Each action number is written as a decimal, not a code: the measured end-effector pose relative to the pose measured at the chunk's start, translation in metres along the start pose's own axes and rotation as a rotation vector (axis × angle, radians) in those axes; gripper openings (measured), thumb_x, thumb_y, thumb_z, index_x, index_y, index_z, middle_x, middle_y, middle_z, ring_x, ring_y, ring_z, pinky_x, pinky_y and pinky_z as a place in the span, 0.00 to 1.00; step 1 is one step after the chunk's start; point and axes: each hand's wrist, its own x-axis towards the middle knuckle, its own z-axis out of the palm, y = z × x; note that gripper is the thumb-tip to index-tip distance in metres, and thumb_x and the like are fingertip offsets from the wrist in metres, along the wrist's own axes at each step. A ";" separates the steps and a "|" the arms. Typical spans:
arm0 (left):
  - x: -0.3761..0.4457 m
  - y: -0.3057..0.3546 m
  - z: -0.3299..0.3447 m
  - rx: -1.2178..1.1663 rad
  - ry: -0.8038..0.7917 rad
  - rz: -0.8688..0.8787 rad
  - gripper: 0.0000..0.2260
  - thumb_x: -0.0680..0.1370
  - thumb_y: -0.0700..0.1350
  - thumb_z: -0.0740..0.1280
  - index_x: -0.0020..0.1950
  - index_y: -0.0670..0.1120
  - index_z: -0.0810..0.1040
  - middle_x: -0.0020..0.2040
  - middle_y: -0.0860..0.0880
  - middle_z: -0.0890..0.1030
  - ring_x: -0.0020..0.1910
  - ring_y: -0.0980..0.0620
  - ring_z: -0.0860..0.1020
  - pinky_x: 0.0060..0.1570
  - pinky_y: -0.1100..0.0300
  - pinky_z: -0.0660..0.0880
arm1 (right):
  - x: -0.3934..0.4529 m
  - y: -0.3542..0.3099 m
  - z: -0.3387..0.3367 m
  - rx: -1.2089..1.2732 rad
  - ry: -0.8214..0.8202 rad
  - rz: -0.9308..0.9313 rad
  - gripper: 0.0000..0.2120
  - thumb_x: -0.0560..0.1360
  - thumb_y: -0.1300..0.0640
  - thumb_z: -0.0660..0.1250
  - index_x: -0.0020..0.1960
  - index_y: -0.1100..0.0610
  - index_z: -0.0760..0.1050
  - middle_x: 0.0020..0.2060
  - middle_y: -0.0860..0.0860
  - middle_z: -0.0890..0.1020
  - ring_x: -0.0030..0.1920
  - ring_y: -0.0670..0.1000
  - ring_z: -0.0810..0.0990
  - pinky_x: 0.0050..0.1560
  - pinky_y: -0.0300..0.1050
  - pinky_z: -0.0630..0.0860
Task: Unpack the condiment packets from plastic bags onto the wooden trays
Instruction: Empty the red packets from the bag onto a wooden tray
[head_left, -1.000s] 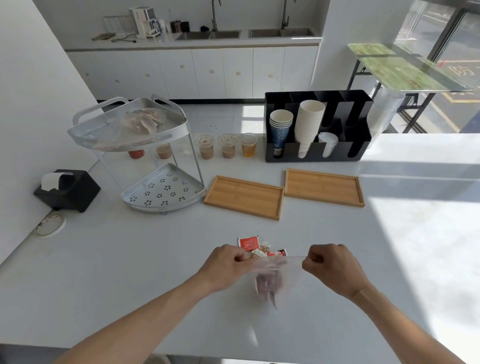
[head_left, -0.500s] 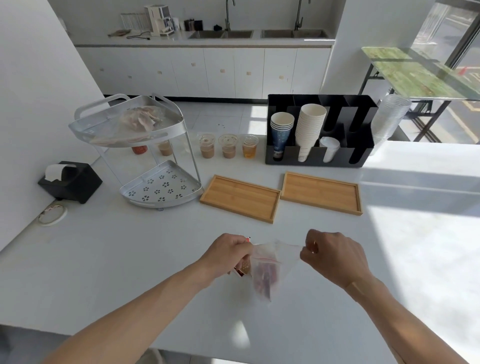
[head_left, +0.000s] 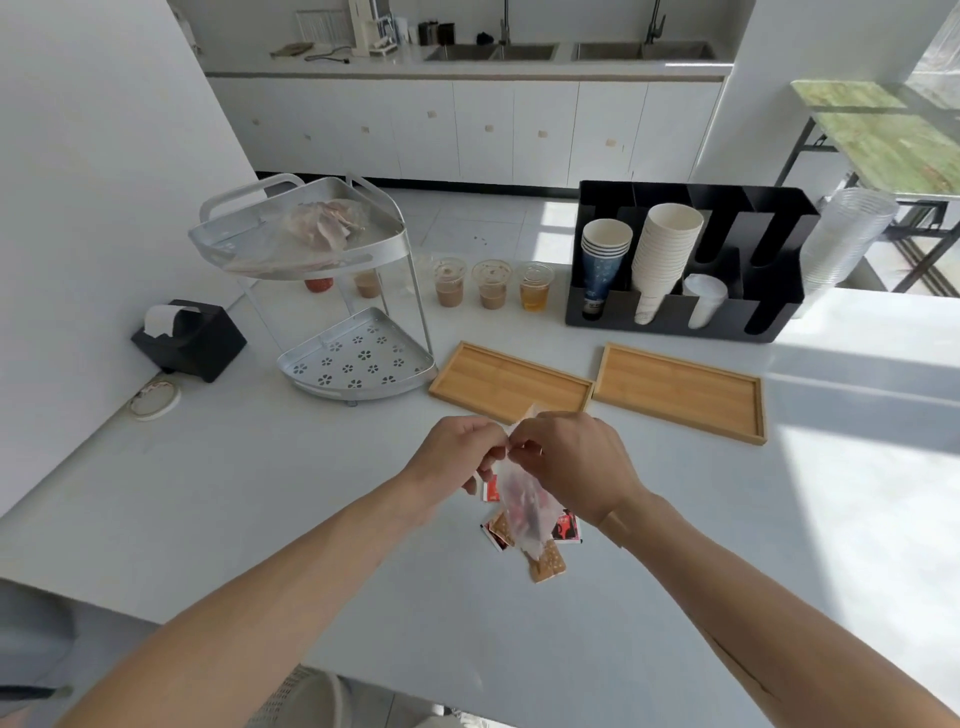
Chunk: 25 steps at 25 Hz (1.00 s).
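Observation:
My left hand (head_left: 457, 457) and my right hand (head_left: 571, 457) meet close together and pinch the top of a clear plastic bag (head_left: 524, 512), which hangs above the white table with reddish packets inside. Several condiment packets (head_left: 548, 561), red and tan, lie on the table under the bag. Two wooden trays lie beyond my hands with nothing on them: the left tray (head_left: 506, 382) just behind my fingers and the right tray (head_left: 680, 389) further right. Another plastic bag with packets (head_left: 317, 234) rests on the top shelf of the metal rack.
A two-tier metal corner rack (head_left: 358, 358) stands at the left. Three lidded drink cups (head_left: 491, 286) stand behind the trays. A black cup organiser (head_left: 685, 322) with paper cups is at the back right. A black tissue holder (head_left: 192, 340) sits by the wall.
My hands have come together from being spread apart at the bag's mouth. The bag now hangs narrow, and loose packets show on the table beneath it.

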 end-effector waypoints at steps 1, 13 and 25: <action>0.004 -0.006 -0.010 -0.023 0.007 0.005 0.11 0.71 0.46 0.64 0.29 0.49 0.75 0.28 0.51 0.74 0.29 0.53 0.75 0.27 0.62 0.69 | 0.005 -0.002 -0.001 0.010 0.026 -0.013 0.09 0.78 0.52 0.63 0.51 0.48 0.83 0.43 0.45 0.84 0.43 0.51 0.81 0.40 0.47 0.79; 0.077 -0.109 -0.082 0.304 -0.335 -0.036 0.10 0.76 0.44 0.70 0.56 0.54 0.80 0.46 0.56 0.84 0.41 0.59 0.81 0.39 0.64 0.74 | 0.056 -0.009 -0.029 0.150 0.023 -0.102 0.04 0.76 0.53 0.70 0.49 0.50 0.83 0.46 0.44 0.84 0.44 0.46 0.82 0.43 0.46 0.80; 0.155 -0.075 -0.139 0.440 0.010 0.104 0.04 0.76 0.45 0.70 0.41 0.48 0.82 0.35 0.53 0.83 0.34 0.58 0.78 0.38 0.62 0.74 | 0.114 0.082 0.029 0.322 0.005 0.420 0.06 0.75 0.48 0.69 0.46 0.48 0.83 0.38 0.44 0.83 0.41 0.45 0.81 0.40 0.39 0.76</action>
